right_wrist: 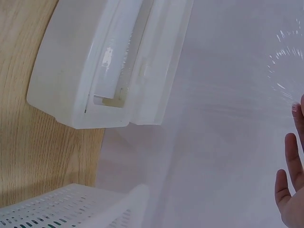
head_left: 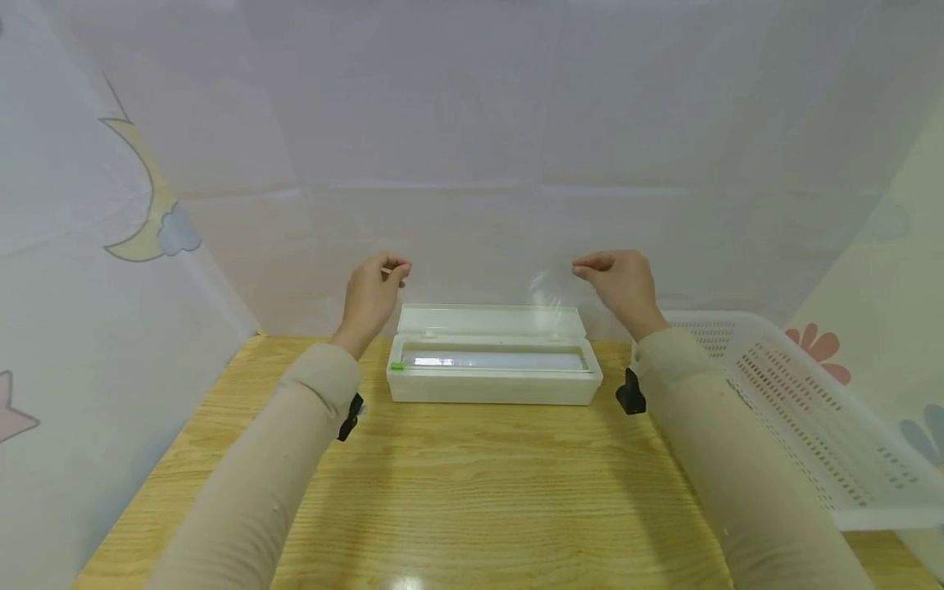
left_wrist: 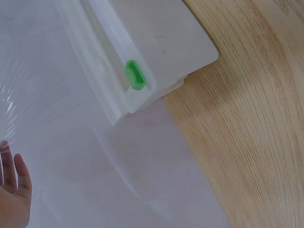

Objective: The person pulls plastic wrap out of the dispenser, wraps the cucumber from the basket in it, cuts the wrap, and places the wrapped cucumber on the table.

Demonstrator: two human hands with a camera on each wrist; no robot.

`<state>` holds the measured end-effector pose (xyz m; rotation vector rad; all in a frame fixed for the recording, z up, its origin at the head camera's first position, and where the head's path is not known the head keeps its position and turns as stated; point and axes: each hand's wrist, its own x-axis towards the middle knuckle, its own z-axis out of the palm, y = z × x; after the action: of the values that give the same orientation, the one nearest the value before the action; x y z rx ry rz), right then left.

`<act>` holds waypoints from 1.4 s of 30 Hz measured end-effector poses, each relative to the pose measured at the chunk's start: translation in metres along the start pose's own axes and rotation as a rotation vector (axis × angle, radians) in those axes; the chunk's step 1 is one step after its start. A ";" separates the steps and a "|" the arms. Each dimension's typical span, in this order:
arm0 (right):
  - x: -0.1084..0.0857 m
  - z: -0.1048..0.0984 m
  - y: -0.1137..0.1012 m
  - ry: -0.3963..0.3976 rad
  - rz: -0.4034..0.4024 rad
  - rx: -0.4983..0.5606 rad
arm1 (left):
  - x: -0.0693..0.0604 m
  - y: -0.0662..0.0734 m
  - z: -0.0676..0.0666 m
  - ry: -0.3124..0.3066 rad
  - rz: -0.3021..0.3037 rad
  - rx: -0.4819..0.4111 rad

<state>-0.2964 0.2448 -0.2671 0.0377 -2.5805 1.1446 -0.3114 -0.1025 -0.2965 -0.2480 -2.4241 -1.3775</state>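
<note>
While both hands are at mid-height of the head view, each one pinches a piece of clear cling film [head_left: 547,288], whose bright creases show beside the right hand and, in both wrist views, next to the fingertips. The left hand [head_left: 371,297] is a little left of centre, and its thumb and fingers are pressed together at the tips. The right hand [head_left: 623,288], right of centre, has its thumb and forefinger closed in the same way. How far the film extends between them, I cannot tell, because it is nearly invisible.

Below the hands, at the centre of the frame, a white cling film dispenser [head_left: 494,388] lies on the wood-grain table [head_left: 479,492]. Its lid [head_left: 490,321] is raised at the back, the film roll [head_left: 497,360] shows inside, and a green slide cutter [head_left: 397,366] sits at its left end. At lower right is a white perforated plastic basket [head_left: 885,518], partly behind the right sleeve [head_left: 745,475].
</note>
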 end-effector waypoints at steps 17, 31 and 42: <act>0.010 -0.007 -0.014 0.099 0.008 0.150 | 0.013 0.018 -0.013 0.046 0.029 -0.005; 0.015 -0.011 -0.031 0.155 0.001 0.252 | 0.023 0.032 -0.022 0.105 0.067 0.021; 0.017 -0.015 -0.044 0.262 -0.032 0.307 | 0.027 0.046 -0.025 0.158 0.094 0.008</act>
<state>-0.3020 0.2277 -0.2212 -0.0022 -2.1538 1.4204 -0.3172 -0.1012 -0.2376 -0.2382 -2.2592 -1.2960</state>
